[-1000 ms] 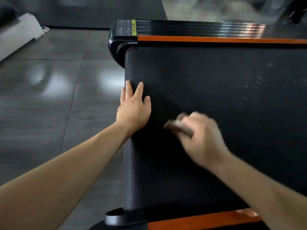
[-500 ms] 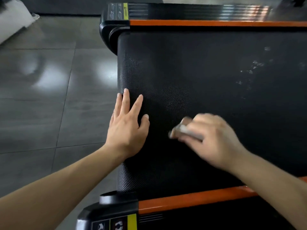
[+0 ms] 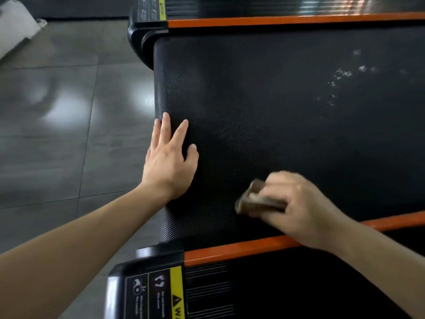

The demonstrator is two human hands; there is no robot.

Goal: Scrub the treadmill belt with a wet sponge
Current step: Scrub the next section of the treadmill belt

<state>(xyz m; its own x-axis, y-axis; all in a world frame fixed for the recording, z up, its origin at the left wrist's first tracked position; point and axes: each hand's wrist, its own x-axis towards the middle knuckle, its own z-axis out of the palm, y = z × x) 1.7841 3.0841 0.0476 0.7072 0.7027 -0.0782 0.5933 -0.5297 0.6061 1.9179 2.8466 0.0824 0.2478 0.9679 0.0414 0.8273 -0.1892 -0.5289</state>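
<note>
The black textured treadmill belt (image 3: 264,107) fills the middle of the view. My right hand (image 3: 296,206) grips a brownish sponge (image 3: 253,200) and holds it down on the belt near the near side rail; hand and sponge are motion-blurred. My left hand (image 3: 171,157) rests flat on the belt's left end, fingers straight and spread. White foam specks (image 3: 340,79) dot the belt at the upper right.
Orange strips run along the far rail (image 3: 287,19) and the near rail (image 3: 241,248). A black end cap with warning labels (image 3: 149,288) sits at the bottom. Grey glossy floor tiles (image 3: 69,111) lie to the left, with a white object (image 3: 16,26) at the top left corner.
The sponge hand has shifted toward the near rail of the belt. The view has tilted down, so the near end cap now shows. My left hand stays flat on the belt.
</note>
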